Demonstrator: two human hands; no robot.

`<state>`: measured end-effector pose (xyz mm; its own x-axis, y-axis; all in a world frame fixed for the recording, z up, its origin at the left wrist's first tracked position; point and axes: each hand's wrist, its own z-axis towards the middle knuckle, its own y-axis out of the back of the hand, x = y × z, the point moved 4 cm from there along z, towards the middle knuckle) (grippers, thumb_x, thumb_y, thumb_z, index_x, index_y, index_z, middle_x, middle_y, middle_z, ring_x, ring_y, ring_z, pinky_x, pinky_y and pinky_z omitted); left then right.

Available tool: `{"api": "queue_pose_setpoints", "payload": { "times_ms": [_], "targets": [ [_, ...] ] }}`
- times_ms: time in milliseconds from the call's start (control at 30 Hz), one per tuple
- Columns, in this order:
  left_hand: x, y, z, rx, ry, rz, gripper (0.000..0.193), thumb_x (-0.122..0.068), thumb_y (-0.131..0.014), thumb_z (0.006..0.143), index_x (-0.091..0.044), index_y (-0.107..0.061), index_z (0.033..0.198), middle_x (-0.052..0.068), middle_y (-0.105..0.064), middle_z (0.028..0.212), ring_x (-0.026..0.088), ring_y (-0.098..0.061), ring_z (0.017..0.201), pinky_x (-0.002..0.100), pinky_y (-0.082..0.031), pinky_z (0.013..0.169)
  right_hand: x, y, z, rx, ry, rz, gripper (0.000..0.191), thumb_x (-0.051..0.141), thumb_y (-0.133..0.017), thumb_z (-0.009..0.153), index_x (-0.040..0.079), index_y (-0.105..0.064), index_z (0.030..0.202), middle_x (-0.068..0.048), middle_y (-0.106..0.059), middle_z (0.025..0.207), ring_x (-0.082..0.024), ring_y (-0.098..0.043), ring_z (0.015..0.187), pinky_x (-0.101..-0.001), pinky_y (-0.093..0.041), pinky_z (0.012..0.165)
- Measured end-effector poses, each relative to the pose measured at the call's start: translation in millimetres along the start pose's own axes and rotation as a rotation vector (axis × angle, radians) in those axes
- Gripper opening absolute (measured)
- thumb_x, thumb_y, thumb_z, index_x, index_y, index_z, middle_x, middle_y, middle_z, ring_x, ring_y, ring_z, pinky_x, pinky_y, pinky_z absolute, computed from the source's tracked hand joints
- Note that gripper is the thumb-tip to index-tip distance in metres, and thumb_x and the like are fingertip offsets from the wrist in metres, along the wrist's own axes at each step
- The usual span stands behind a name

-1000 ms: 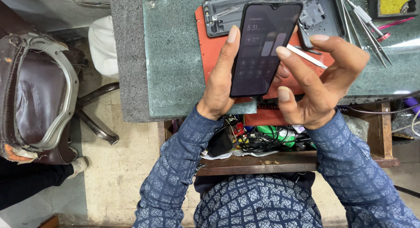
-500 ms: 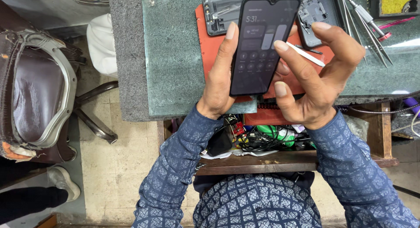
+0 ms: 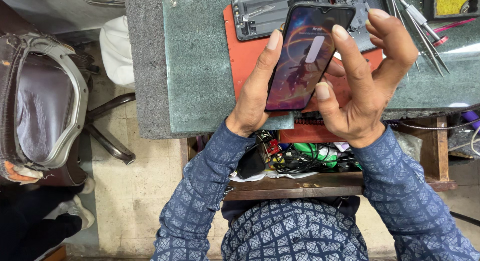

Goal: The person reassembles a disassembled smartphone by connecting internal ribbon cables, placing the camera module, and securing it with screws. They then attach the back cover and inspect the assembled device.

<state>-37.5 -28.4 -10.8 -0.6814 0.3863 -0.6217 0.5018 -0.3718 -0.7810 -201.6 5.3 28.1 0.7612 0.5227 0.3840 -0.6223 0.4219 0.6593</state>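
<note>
The smartphone (image 3: 307, 56) is held up over the green stone worktop (image 3: 200, 66), its lit screen showing an orange-and-purple picture, tilted so its top leans toward one o'clock. Working the screen well likely calls for a steady cradle from below and one light fingertip at a time, so the slim body does not slip from the grip or tip onto the parts beneath it.

The left hand (image 3: 255, 98) sits at the phone's eight o'clock, wrapped around its left edge and back, its thumb laid straight up along that edge; the hand is closed on the phone. The right hand (image 3: 365, 86) stands at three o'clock, fingers spread and curled. Its thumb tip rests on the lower right of the glass, its forefinger reaches the screen higher up, and the other fingers arch clear.

Behind the phone, at twelve o'clock, an opened phone chassis (image 3: 265, 16) lies on a red mat (image 3: 245, 56). Tweezers and a screwdriver (image 3: 420, 26) lie at two o'clock. At six o'clock an open drawer (image 3: 300, 161) holds tangled cables. A brown chair (image 3: 40, 96) stands at nine o'clock.
</note>
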Motion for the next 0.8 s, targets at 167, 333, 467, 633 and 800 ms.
{"api": "queue_pose_setpoints", "payload": {
  "times_ms": [167, 333, 467, 633, 800],
  "targets": [
    [-1.1, -1.7, -1.9, 0.035, -0.029, 0.063, 0.067, -0.054, -0.029, 0.118, 0.001, -0.05, 0.149, 0.021, -0.066, 0.132, 0.026, -0.069, 0.12, 0.039, -0.058, 0.108, 0.5, -1.0, 0.4, -0.012, 0.018, 0.011, 0.056, 0.041, -0.067, 0.099, 0.008, -0.065, 0.145, -0.021, -0.035, 0.151, -0.038, -0.041, 0.143, -0.0498, -0.043, 0.112],
    [-0.9, -0.3, -1.7, 0.012, -0.028, 0.081, 0.069, -0.056, -0.03, 0.116, 0.001, -0.05, 0.149, 0.021, -0.067, 0.128, 0.025, -0.071, 0.113, 0.039, -0.06, 0.102, 4.0, 1.3, 0.9, 0.007, 0.034, -0.016, 0.053, 0.039, -0.068, 0.099, 0.009, -0.069, 0.142, -0.021, -0.035, 0.149, -0.038, -0.039, 0.142, -0.0516, -0.043, 0.117],
    [-0.5, 1.0, -2.0, -0.007, -0.016, 0.089, 0.07, -0.057, -0.03, 0.115, 0.0, -0.05, 0.152, 0.02, -0.067, 0.128, 0.025, -0.071, 0.111, 0.04, -0.061, 0.104, 6.5, 3.3, 1.8, 0.027, 0.028, -0.033, 0.051, 0.04, -0.068, 0.097, 0.01, -0.074, 0.138, -0.022, -0.036, 0.148, -0.039, -0.039, 0.142, -0.0513, -0.041, 0.116],
    [-1.0, -0.4, -0.9, -0.007, -0.041, 0.044, 0.07, -0.057, -0.028, 0.116, 0.001, -0.051, 0.148, 0.019, -0.068, 0.128, 0.025, -0.071, 0.112, 0.038, -0.06, 0.1, 12.4, 4.7, 2.8, 0.023, 0.093, -0.069, 0.044, 0.04, -0.068, 0.096, 0.013, -0.083, 0.128, -0.019, -0.039, 0.146, -0.037, -0.04, 0.14, -0.0515, -0.04, 0.117],
    [-4.3, -2.8, -1.5, 0.045, -0.08, 0.018, 0.073, -0.058, -0.024, 0.118, 0.002, -0.052, 0.147, 0.019, -0.069, 0.127, 0.025, -0.07, 0.116, 0.038, -0.061, 0.102, 17.0, 6.8, 3.6, 0.043, 0.149, -0.099, 0.04, 0.039, -0.068, 0.096, 0.015, -0.086, 0.122, -0.017, -0.042, 0.142, -0.037, -0.04, 0.132, -0.0518, -0.039, 0.114]
  ]
}}
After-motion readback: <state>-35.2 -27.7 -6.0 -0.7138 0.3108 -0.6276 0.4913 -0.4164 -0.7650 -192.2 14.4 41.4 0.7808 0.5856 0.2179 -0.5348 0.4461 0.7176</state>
